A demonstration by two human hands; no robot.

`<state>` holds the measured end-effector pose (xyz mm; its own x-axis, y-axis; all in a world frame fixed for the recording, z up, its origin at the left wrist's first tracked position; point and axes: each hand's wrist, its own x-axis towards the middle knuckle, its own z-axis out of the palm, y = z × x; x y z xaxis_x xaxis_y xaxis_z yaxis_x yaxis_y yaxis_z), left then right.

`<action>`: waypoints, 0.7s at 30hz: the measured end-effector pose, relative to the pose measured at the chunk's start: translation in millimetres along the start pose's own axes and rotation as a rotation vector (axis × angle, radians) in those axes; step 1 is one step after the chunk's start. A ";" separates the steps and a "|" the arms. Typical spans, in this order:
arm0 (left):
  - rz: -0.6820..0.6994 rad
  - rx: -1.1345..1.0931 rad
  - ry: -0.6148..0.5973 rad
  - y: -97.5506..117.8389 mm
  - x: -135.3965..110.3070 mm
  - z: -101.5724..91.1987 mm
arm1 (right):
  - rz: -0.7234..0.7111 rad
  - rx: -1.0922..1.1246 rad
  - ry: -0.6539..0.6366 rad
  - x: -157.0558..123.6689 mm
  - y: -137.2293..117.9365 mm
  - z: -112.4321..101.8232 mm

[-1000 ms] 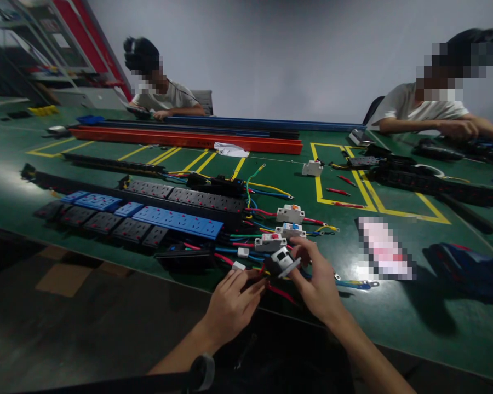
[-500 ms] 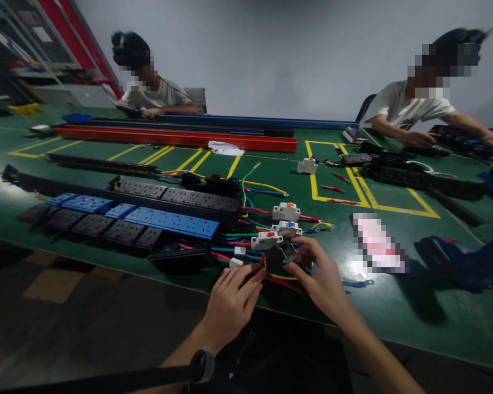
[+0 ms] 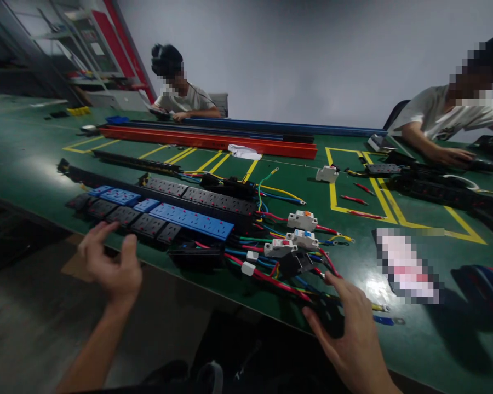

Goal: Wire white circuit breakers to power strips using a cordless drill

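Note:
My left hand (image 3: 113, 265) is open beside the near row of black sockets (image 3: 125, 215), fingers spread and holding nothing. Blue sockets (image 3: 189, 219) run along behind that row. My right hand (image 3: 351, 323) has its thumb and fingers apart at the table's near edge, around the ends of the red and blue wires. Just left of its fingertips lies a small black housing (image 3: 296, 265). White circuit breakers, one with a red switch (image 3: 280, 247) and one with a blue switch (image 3: 304, 239), sit behind it on the wires. Whether my right fingertips touch a wire, I cannot tell.
Long orange channels (image 3: 213, 142) lie across the back of the green table. A blurred-out flat item (image 3: 406, 268) and a dark blue tool (image 3: 482, 298) are at the right. Two people sit across the table; more black socket strips (image 3: 439, 191) lie near the right one.
Both hands have come off the black housing, which now lies on the wires. My left hand has moved left to the sockets; my right hand has drawn nearer. The view has shifted left.

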<state>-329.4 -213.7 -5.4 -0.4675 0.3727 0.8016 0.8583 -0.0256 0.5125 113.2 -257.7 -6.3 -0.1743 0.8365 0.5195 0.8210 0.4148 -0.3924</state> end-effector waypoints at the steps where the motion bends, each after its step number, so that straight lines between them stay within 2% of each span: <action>1: -0.073 0.021 0.003 -23.8 14.7 8.8 | -0.017 -0.020 0.006 -0.8 1.7 2.9; 4: -0.276 -0.008 -0.104 -80.2 46.5 39.1 | -0.051 -0.070 -0.031 0.2 6.6 9.6; 7: -0.394 -0.027 -0.156 -106.5 58.0 66.1 | -0.085 -0.098 -0.118 4.4 9.8 11.0; 11: -0.350 0.001 -0.144 -112.9 54.9 81.2 | -0.094 -0.108 -0.169 10.0 10.9 7.3; 17: -0.061 0.016 -0.042 -105.1 54.9 79.1 | -0.079 -0.072 -0.226 18.3 12.3 4.1; 21: 0.045 0.062 -0.005 -99.0 59.1 81.9 | -0.095 -0.052 -0.194 22.4 18.2 9.1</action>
<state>-424.7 -113.2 -34.0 -0.4271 0.3771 0.8219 0.8901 0.0152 0.4556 119.3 -228.2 -8.7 -0.3496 0.8497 0.3948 0.8217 0.4805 -0.3064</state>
